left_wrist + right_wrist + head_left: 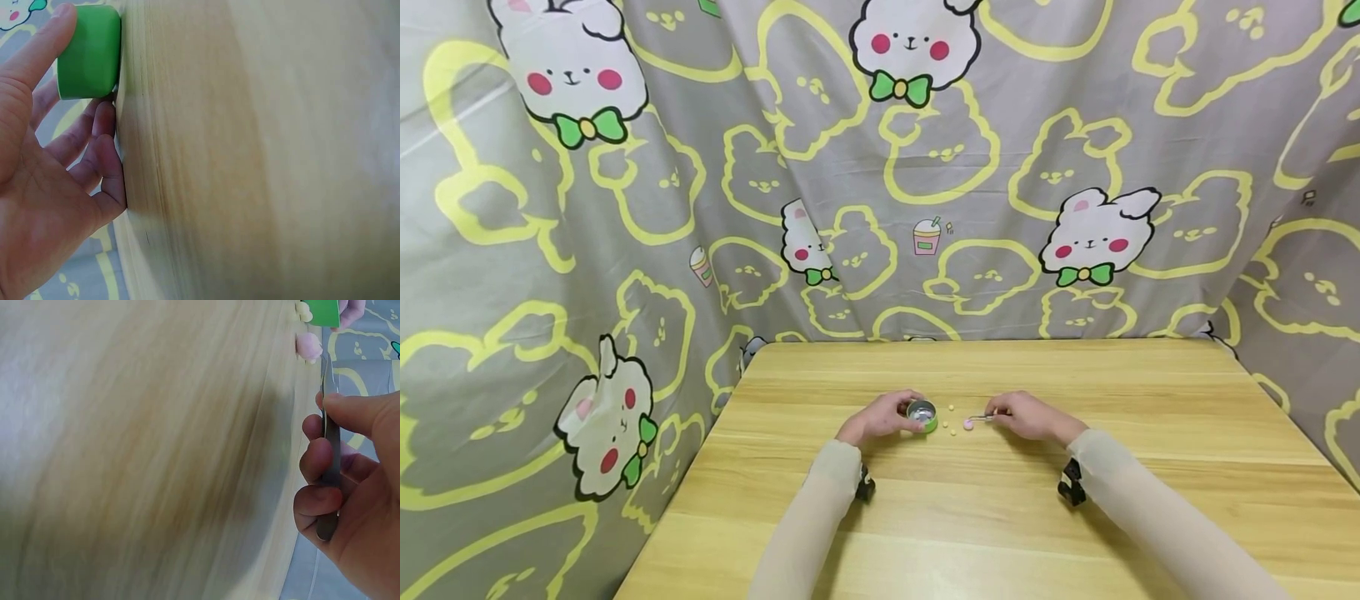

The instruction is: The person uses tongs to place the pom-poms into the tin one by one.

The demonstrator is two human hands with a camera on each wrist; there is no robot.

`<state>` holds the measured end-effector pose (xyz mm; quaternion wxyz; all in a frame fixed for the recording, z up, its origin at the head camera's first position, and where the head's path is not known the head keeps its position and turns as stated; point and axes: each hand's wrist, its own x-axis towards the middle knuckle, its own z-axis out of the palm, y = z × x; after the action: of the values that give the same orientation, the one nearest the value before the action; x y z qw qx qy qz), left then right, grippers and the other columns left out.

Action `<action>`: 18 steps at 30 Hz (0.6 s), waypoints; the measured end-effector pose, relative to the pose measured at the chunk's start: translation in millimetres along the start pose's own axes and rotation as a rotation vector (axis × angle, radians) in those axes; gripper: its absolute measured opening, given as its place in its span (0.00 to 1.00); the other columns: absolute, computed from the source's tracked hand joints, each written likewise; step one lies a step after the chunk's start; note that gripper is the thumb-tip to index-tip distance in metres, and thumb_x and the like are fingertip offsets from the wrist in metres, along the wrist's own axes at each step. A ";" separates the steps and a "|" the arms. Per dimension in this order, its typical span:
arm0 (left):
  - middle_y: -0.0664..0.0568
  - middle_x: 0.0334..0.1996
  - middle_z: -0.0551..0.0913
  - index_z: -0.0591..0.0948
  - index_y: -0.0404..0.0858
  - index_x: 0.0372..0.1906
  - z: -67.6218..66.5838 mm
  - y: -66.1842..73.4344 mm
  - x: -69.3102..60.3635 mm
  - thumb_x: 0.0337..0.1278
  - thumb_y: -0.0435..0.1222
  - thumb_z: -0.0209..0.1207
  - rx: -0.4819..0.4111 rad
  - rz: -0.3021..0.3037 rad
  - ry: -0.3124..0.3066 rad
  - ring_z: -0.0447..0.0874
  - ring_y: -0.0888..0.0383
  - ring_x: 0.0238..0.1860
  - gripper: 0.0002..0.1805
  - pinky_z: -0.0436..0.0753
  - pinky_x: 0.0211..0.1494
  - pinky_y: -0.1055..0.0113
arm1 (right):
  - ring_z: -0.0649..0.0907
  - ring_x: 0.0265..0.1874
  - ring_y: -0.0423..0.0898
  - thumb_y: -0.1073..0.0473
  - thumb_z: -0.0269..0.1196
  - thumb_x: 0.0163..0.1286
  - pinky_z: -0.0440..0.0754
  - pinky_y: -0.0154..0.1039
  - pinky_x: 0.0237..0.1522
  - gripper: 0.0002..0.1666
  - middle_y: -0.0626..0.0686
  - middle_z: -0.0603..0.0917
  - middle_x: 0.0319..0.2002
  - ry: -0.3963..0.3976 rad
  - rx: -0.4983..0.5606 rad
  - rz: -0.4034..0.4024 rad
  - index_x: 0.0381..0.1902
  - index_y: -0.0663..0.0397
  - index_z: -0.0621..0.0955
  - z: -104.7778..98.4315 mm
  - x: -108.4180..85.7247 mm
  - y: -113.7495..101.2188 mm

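My left hand (886,415) holds a small round green container (932,426) by its side, thumb on the near wall, other fingers beyond it. Its top is uncovered and the inside looks silvery; what lies within is too small to tell. The left wrist view shows the container's smooth green wall (94,53) close to the table. In my right hand (1028,415) are metal tweezers (331,450), gripped between thumb and curled fingers. Their tips point left, close to a small pink piece (309,346) on the table; whether they touch it I cannot tell.
Several small pale yellow pieces (953,432) lie on the wooden table (955,517) between the container and the pink piece. A patterned grey curtain (865,167) hangs behind the table and along its sides. Dark wrist-worn devices (1072,483) sit under both forearms.
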<state>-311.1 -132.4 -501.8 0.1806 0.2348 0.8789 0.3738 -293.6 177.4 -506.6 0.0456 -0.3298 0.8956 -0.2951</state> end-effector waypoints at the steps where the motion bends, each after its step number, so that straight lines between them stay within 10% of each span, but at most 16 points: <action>1: 0.55 0.46 0.78 0.74 0.49 0.60 -0.3 -0.1 0.2 0.53 0.44 0.67 0.003 0.000 0.001 0.74 0.60 0.44 0.28 0.73 0.47 0.64 | 0.76 0.30 0.39 0.65 0.58 0.68 0.74 0.39 0.34 0.07 0.46 0.82 0.33 0.000 -0.006 -0.013 0.39 0.53 0.83 -0.1 0.6 0.2; 18: 0.55 0.45 0.78 0.74 0.48 0.61 -0.2 0.3 0.1 0.54 0.43 0.67 -0.011 -0.004 -0.003 0.74 0.60 0.42 0.28 0.74 0.45 0.64 | 0.77 0.33 0.41 0.65 0.56 0.70 0.75 0.42 0.36 0.08 0.47 0.82 0.34 0.032 0.018 -0.012 0.40 0.53 0.83 0.5 2.5 0.2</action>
<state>-311.2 -132.3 -501.5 0.1840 0.2329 0.8769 0.3780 -295.5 175.8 -506.8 0.0325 -0.3298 0.8916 -0.3085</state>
